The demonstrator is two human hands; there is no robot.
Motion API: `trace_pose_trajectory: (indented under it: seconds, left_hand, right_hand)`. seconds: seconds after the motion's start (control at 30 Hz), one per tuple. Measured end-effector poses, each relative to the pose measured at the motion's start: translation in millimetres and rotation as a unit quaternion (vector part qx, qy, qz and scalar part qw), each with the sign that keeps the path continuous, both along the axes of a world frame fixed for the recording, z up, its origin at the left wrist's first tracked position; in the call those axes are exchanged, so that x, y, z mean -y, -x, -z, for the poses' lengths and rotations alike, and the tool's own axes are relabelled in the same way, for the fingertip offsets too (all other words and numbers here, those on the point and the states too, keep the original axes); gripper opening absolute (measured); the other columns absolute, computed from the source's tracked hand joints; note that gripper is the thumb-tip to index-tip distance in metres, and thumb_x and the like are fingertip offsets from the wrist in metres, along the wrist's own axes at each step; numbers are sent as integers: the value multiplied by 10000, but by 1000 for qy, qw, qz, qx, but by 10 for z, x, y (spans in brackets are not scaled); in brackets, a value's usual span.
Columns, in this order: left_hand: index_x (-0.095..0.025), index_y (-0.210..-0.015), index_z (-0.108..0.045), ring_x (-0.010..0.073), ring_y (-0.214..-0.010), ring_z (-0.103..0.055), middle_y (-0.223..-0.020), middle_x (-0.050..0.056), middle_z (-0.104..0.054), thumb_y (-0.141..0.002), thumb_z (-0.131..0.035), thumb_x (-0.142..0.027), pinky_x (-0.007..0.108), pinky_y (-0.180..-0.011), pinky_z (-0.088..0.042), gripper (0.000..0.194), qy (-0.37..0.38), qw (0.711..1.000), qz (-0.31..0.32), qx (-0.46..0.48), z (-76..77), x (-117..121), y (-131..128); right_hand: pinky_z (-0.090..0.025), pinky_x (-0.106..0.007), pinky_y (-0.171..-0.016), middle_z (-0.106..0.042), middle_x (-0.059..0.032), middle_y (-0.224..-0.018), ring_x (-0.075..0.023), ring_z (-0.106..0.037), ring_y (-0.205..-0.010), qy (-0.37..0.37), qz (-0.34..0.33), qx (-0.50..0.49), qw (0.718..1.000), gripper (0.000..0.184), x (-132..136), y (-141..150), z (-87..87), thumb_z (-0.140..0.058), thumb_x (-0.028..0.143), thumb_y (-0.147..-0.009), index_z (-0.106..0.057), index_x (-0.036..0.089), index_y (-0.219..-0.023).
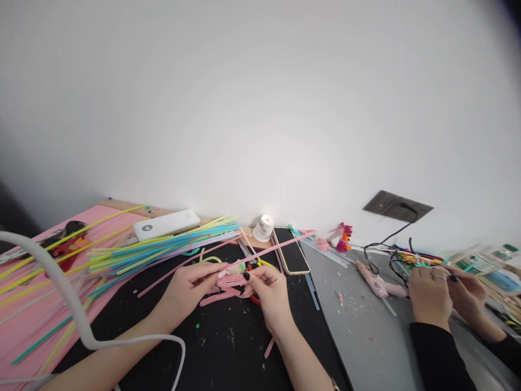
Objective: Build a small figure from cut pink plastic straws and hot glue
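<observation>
Over the black mat, my left hand pinches the left side of a bent pink pipe cleaner piece. My right hand grips its right side, thumb and fingers pressed together. One long pink stem sticks out from the piece toward the upper right. A small pale green and cream part shows between my hands; its kind I cannot make out. Just behind my right hand lie scissors, partly hidden by the fingers and the pink stems.
Many coloured pipe cleaners lie at left beside a white power bank. A white cable crosses the left foreground. A paper cup and a phone stand behind. At right are a pink glue gun and a co-worker's hands.
</observation>
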State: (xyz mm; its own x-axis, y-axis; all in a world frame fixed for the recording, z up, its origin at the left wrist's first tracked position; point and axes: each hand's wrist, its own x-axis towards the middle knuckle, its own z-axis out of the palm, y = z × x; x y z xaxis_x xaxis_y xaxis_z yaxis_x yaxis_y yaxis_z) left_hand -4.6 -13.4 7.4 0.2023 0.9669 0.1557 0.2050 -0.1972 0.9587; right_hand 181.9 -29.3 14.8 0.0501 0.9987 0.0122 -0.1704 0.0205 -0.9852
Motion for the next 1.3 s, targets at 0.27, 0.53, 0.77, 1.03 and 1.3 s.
trace_pose_trajectory:
  seconds: [0.27,0.53,0.77,1.03,1.3]
  left_hand:
    - [-219,-1022,-712,198,-756,-654,-913,45,-713,-824,-542,-317,279,-678,-544,279,-17,1000,-4,-21,-4,7,-5]
    - [-254,-1050,-704,219,-897,-640,-995,36,-713,-815,-552,-275,286,-787,-500,280,-43,996,58,-49,-88,22,-19]
    - [-240,-1102,-676,139,-612,-569,-740,-4,-668,-721,-663,-255,222,-571,-476,382,-25,996,73,-47,-162,59,-44]
    - [-236,-1053,-703,164,-732,-604,-842,22,-691,-751,-638,-229,230,-662,-486,310,-28,994,92,-46,-193,76,-21]
    - [-211,-1020,-703,189,-791,-643,-914,31,-707,-749,-647,-269,263,-689,-525,283,33,996,78,37,-28,27,-43]
  right_hand:
    - [-461,-225,-470,-624,18,-455,-117,-559,-395,11,-7,10,1000,184,12,15,-3,-725,309,-669,-624,161,-626]
    - [-463,-222,-463,-633,14,-480,-118,-568,-401,2,2,2,1000,163,-2,-6,-2,-719,293,-679,-633,159,-643]
    - [-470,-212,-462,-643,13,-497,-110,-569,-405,-5,4,-16,1000,135,2,-14,-4,-716,258,-685,-636,157,-643]
    - [-465,-202,-454,-640,11,-485,-103,-563,-397,0,1,-29,1000,143,-1,-2,-7,-725,249,-675,-630,150,-632]
    - [-462,-192,-455,-640,7,-476,-97,-560,-395,2,-4,-17,1000,159,-3,2,-7,-725,264,-681,-629,144,-642]
